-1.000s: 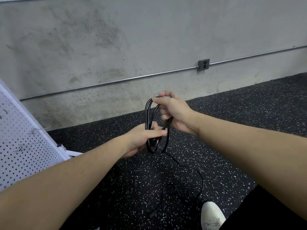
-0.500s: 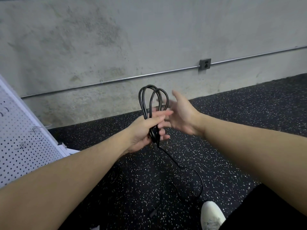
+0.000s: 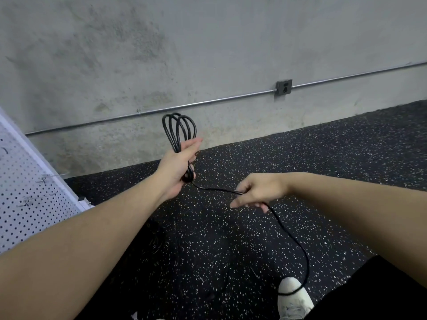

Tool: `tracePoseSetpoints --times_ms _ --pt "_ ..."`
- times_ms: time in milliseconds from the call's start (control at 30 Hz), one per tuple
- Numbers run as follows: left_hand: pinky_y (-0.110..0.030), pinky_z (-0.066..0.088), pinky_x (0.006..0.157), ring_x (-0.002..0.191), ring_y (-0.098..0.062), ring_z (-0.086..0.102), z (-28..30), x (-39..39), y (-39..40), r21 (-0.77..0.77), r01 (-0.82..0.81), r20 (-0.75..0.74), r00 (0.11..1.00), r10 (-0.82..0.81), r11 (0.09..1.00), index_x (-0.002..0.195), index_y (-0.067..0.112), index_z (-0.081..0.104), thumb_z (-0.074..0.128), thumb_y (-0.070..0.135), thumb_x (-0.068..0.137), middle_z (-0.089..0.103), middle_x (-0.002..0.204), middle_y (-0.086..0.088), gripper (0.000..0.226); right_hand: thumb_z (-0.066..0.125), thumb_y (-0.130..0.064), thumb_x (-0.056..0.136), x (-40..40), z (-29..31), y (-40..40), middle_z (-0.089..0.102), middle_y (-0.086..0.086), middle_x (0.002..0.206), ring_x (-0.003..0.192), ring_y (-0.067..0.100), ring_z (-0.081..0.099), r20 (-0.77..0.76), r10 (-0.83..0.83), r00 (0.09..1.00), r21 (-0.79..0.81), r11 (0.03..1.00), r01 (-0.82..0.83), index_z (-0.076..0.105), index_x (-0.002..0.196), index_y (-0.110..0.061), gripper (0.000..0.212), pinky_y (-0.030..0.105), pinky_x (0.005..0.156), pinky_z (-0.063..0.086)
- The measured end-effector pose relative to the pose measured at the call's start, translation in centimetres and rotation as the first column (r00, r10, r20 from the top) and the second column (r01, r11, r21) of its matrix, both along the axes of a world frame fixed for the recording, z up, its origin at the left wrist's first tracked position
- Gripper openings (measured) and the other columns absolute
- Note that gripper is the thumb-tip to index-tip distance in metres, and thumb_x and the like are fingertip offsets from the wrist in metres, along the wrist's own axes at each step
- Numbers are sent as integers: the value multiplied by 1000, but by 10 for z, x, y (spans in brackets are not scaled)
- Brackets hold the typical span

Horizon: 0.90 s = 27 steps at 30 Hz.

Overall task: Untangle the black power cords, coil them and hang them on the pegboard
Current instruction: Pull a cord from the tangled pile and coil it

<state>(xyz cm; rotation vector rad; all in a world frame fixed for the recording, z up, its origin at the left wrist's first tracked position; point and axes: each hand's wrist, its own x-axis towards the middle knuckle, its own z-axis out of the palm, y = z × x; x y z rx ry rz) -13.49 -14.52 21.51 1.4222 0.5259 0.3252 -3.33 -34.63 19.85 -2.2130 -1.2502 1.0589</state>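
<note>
Head view — left hand [image 3: 178, 168] grips coiled cord [image 3: 179, 130], no writing legible.

Glossy black cord [image 3: 179, 130], rough concrete wall [image 3: 208, 42], seemingly rubber floor [image 3: 323, 158].

1. You stand on a black rubber floor [image 3: 323, 169] flecked with white, which meets the concrete wall [image 3: 208, 42] along its far edge.
2. Your white shoe [image 3: 294, 299] rests on it at the near edge.
3. The black power cord [image 3: 300, 248] trails down across the shoe.
4. The white pegboard [image 3: 27, 192] stands at the floor's left edge, its foot [image 3: 84, 200] on the rubber.
</note>
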Motion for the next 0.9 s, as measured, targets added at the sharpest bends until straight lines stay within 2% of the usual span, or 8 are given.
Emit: tracePoseSetpoints --times_ms 67,167,267,433,533,633,767,900 --pt "-36 45 87 100 -17 56 -8 -4 6 109 0 -119 993 14 994 102 32 78 75 45 89 63 114 -7 19 63 -35 99 0 11 -2 51 1 65 54 14 48 -60 -61 996 163 984 70 69 89 -13 25 21 56 48" --pt "-34 42 77 78 -14 47 -12 -9 3 211 130 -251 965 -74 969 99 31 80 67 61 87 55 101 -3 35 61 -39 99 -5 26 7 45 -5 56 49 11 40 -102 -137 985 353 921 164 74 95 -21 23 22 50 43" --pt "-32 44 80 77 -12 49 -8 -11 -9 183 310 -344 909 -234 933 111 30 78 47 81 80 54 89 3 68 71 -48 89 -10 32 19 46 -8 51 47 13 36 -62 -286 956 503 819 277 71 72 -33 23 24 46 32" --pt "-22 27 47 56 -8 31 -8 -11 -9 -31 494 -181 852 -490 869 104 21 77 55 91 65 55 71 8 83 82 -67 61 -7 42 29 41 -8 52 46 10 31 -56 -528 847 595 664 453 45 66 -26 56 27 45 23" --pt "-20 31 47 56 -8 33 -7 -11 -6 44 563 -201 814 -545 825 84 23 67 79 63 74 51 73 8 42 82 -47 80 -5 46 28 47 -9 56 44 5 33 -167 -464 870 556 684 472 53 77 -22 38 21 42 25" --pt "-22 32 50 54 -8 37 -9 -11 -9 76 544 -259 820 -511 835 75 25 52 62 15 95 51 75 3 24 73 -30 92 -7 50 26 62 -12 63 55 1 55 -301 -329 895 580 682 446 58 81 -18 22 16 58 43" --pt "-21 32 46 54 -11 37 -9 -12 -15 -117 578 -135 796 -590 807 72 23 46 54 10 86 51 76 -1 20 79 -36 85 -7 45 32 62 8 121 108 23 64 -276 -432 859 641 584 499 59 82 -17 28 39 96 48" --pt "-21 36 45 56 -12 39 -10 -10 -26 -162 596 -50 791 -609 787 73 20 46 46 7 94 52 78 -4 25 87 -22 79 -4 36 32 65 15 90 68 24 66 -596 -339 728 589 432 683 45 112 -25 53 40 66 53"
